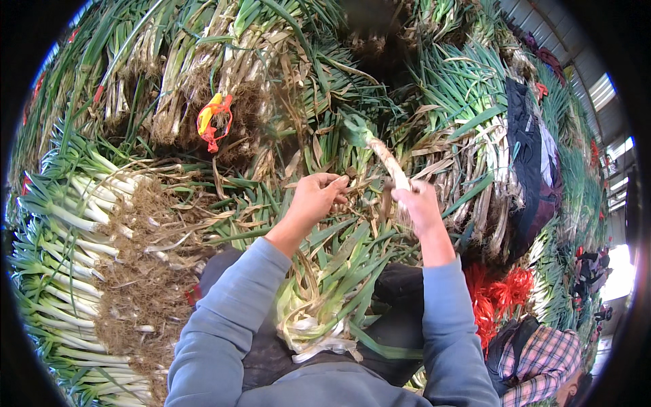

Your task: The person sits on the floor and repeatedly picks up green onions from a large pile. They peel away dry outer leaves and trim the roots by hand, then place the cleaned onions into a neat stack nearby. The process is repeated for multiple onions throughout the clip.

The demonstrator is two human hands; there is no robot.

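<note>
My right hand (421,203) is closed around the lower white end of a single large green onion (387,158). The stalk tilts up and to the left, its outer skin brownish and its green top blurred. To the left, at about the same height, my left hand (316,197) has thumb and fingertips drawn together. A small brown bit shows beside those fingertips; whether they pinch it I cannot tell. Below both hands, stripped leaves and pale peelings (315,325) lie heaped across my lap.
Onions with clean white stalks (76,300) lie in a long row at left, beside loose roots (147,285). Unpeeled bundles (488,152) stand ahead. Red plastic strips (501,295) hang at right, near a person in a plaid sleeve (546,356). A dark garment (526,147) drapes over bundles.
</note>
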